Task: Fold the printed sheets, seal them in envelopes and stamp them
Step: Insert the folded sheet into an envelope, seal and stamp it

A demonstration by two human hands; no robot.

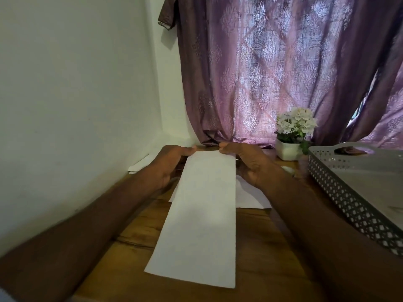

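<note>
A long white folded sheet (202, 216) runs from the table's near edge away from me, its far end lifted. My left hand (172, 164) pinches the far left corner of that sheet. My right hand (246, 162) pinches the far right corner, thumb on top. More white paper (250, 197) lies flat on the wooden table (139, 227) under the held sheet. A few white sheets or envelopes (139, 164) lie against the left wall; I cannot tell which.
A grey perforated tray (349, 205) stands on the right of the table. A white pot of white flowers (292, 136) sits behind it by the purple curtain (272, 73). A white wall (72, 94) closes the left side.
</note>
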